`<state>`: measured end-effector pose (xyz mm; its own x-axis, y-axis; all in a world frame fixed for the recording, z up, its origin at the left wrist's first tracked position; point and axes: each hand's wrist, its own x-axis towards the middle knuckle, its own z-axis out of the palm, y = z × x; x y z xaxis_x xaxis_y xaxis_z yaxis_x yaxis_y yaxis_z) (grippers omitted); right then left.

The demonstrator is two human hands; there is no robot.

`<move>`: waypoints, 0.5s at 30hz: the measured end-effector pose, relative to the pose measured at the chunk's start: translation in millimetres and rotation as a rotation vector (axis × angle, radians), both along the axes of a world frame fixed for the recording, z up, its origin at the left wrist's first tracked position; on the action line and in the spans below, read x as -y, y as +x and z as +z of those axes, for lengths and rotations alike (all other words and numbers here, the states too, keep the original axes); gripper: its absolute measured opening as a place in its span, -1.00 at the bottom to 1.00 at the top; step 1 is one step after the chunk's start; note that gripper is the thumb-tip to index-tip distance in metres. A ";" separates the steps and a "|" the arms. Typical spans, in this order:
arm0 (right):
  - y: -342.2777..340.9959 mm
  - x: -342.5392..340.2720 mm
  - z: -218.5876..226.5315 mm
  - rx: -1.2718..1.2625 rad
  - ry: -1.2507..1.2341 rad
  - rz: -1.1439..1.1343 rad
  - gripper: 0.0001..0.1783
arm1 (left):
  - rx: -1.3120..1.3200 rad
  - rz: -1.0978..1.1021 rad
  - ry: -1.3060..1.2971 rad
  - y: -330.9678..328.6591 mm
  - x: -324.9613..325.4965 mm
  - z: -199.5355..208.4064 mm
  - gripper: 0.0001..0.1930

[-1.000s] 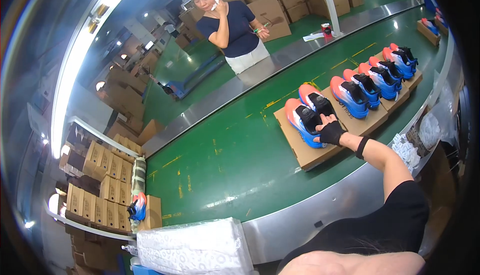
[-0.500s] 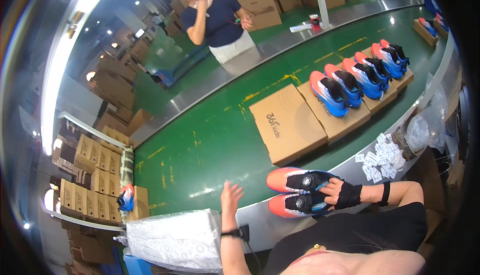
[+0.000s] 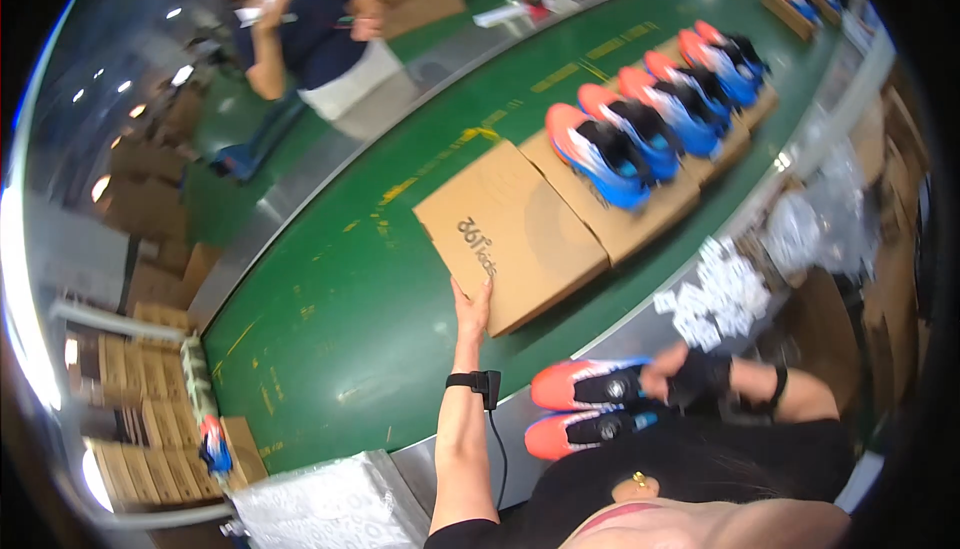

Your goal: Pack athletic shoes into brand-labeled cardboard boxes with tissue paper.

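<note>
My left hand (image 3: 471,311) is at the near left edge of a closed brown shoe box (image 3: 525,239), thumb over the lid and fingers along its side. Close to my body, two sneakers lie side by side on the metal edge, toes to the left: an upper sneaker (image 3: 575,387) and a lower sneaker (image 3: 560,437), both orange, white and blue with black tongues and round dials. At the heel end of the upper one is my right hand (image 3: 690,375), in a black wrist wrap. Motion blurs its fingers, so their grip is unclear.
Several matching sneakers (image 3: 600,157) stand on brown boxes (image 3: 640,219) along the green belt (image 3: 330,319). White packets (image 3: 715,294) are piled at right, beside clear plastic bags (image 3: 800,229). A wrapped white stack (image 3: 325,509) lies at lower left. Across the belt stands a person (image 3: 310,39).
My left hand has reached forward from above the belt's near edge to the shoe box. The right hand's fingers have shifted from the shoe openings toward the upper sneaker's heel. The view has turned.
</note>
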<state>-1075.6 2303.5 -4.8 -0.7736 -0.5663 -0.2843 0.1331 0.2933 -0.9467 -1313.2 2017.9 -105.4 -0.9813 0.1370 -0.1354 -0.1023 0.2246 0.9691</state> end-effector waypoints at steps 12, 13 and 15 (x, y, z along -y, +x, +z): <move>-114.8 -13.6 -93.7 -0.939 1.163 -0.420 -0.33 | 0.015 -0.304 0.310 46.7 -131.9 3.2 -0.18; -111.0 -12.7 -88.8 -0.953 1.188 -0.416 -0.25 | 0.190 -0.211 0.281 51.0 -125.2 15.2 -0.27; -107.4 1.2 -63.4 -0.856 1.037 -0.367 -0.18 | 0.354 -0.029 0.326 57.7 -104.3 35.7 -0.42</move>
<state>-1183.0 2302.4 -68.2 -0.9751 -0.1201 0.1866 -0.1486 0.9779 -0.1469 -1255.5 2122.2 -69.7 -0.8780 0.2540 -0.4058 -0.4367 -0.0776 0.8963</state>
